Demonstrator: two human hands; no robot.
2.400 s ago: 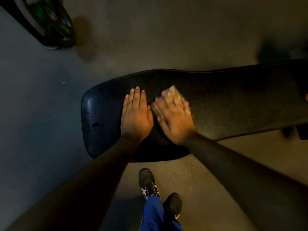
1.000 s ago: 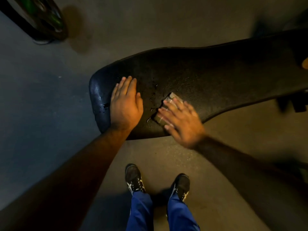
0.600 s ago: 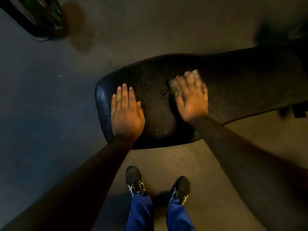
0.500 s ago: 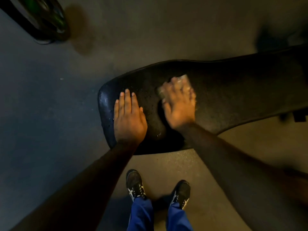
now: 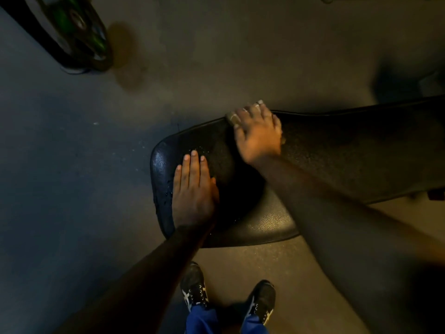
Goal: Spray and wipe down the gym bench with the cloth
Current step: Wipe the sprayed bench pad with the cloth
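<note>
The black padded gym bench (image 5: 337,155) runs from the centre to the right edge, with its rounded end at the left. Droplets glisten on that end. My left hand (image 5: 192,191) lies flat on the end of the pad, fingers straight and together. My right hand (image 5: 258,133) presses a small pale folded cloth (image 5: 231,118) against the pad's far edge with fingers spread. Most of the cloth is hidden under the hand; only a corner shows past the fingers. No spray bottle is in view.
A stack of black and green weight plates (image 5: 72,32) leans at the top left. Bare dark floor lies all around the bench. My two black shoes (image 5: 195,288) and blue trouser legs stand just in front of the bench. A dark shape (image 5: 397,85) sits beyond the bench at the right.
My right hand has slid the cloth from the middle of the pad out to its far edge. My left hand stays flat on the bench's end. The camera view has shifted slightly.
</note>
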